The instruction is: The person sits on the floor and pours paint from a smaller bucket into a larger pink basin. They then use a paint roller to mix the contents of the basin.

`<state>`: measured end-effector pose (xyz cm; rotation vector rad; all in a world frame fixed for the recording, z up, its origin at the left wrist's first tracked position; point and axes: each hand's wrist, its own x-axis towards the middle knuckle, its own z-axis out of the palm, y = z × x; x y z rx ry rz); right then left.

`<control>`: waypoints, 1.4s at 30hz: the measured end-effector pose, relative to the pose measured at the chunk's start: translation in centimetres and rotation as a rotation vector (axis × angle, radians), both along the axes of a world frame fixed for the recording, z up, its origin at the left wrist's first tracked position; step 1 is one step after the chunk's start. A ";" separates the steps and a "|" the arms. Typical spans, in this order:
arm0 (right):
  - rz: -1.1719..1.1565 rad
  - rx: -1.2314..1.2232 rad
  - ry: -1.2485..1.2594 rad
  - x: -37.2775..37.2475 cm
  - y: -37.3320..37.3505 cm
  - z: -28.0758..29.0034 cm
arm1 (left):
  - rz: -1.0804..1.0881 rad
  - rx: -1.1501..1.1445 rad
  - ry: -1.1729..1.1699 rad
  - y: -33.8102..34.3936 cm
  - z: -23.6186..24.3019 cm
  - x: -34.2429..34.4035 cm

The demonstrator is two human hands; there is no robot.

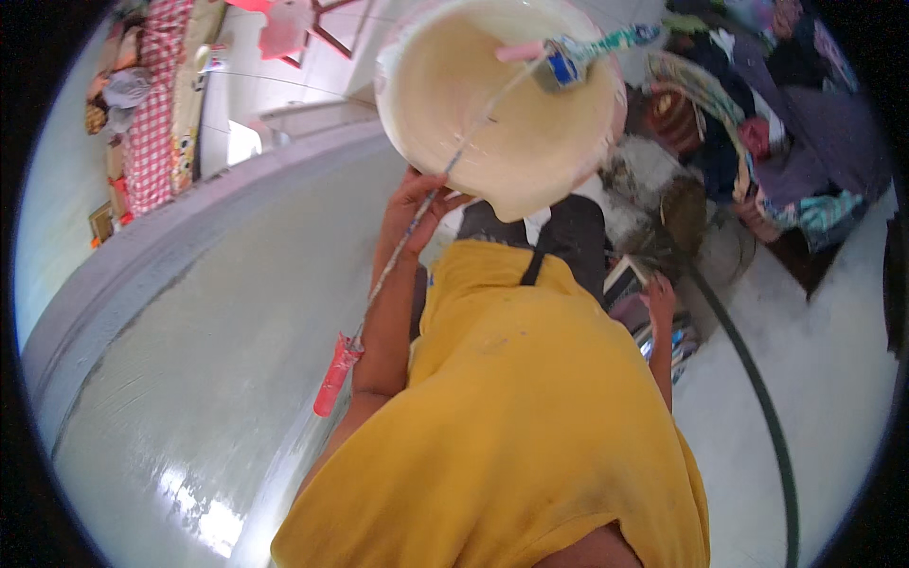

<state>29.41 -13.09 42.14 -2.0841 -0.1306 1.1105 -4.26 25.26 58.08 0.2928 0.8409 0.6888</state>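
My left hand [421, 204] grips the lower left edge of a cream plastic basin [445, 76] holding pale paint. A paint roller with a long wire rod lies across the basin, its red handle [336, 374] hanging down beside my left forearm. A brush with a blue band [563, 66] and a pink-ended item rest in the basin. Low on the right, my right hand [660, 293] has its fingers curled at the pale edge of an object [630, 275] above metal, step-like bars; what exactly it grips is unclear. My yellow top fills the lower middle.
A curved wall edge [189, 194] runs along the left beside glossy pale surfaces. Beyond lie a red checked cloth [156, 142] and red chair [279, 33]. Heaped clothes [805, 142] fill the upper right. A dark hose-like line [757, 379] runs down the right side.
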 end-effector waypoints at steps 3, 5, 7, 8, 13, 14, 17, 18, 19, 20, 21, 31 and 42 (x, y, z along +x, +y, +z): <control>0.242 -0.042 -0.043 4.1 -4.7 -6.1 | -0.021 0.030 -0.059 2.9 0.9 2.6; 0.245 -0.038 0.085 7.6 -4.4 -4.5 | -0.004 0.062 0.016 4.6 2.9 6.5; 0.582 -0.005 -0.157 10.8 -4.5 -3.5 | 0.021 0.111 -0.023 5.8 3.8 8.2; 0.610 -0.055 -0.182 11.7 -3.0 -1.9 | 0.067 0.132 -0.048 5.7 4.5 7.4; -0.028 -0.270 -0.069 15.6 7.1 4.1 | 0.321 -0.020 -0.321 8.9 4.6 4.8; -0.036 -0.273 -0.136 16.4 8.4 3.8 | 0.349 -0.032 -0.353 9.6 3.9 3.7; 0.041 -0.285 -0.151 23.6 14.7 5.0 | 0.482 -0.040 -0.276 13.2 4.8 6.0; 0.072 -0.276 -0.128 25.9 17.9 4.8 | 0.523 -0.027 -0.229 15.3 5.0 7.5; 0.114 -0.250 -0.107 27.9 21.7 4.4 | 0.564 -0.010 -0.210 17.5 5.0 8.9; 0.158 -0.223 -0.088 29.3 25.5 4.1 | 0.606 0.008 -0.193 19.9 5.0 10.1; 0.186 -0.204 -0.071 26.5 27.7 4.2 | 0.633 0.017 -0.178 21.2 5.1 7.7; 0.754 -0.365 -0.284 15.2 49.4 10.2 | 0.952 0.144 -0.354 35.6 5.1 -6.4; 2.209 -0.322 -0.735 19.4 83.2 8.3 | 1.437 0.257 -0.301 41.2 9.7 -13.4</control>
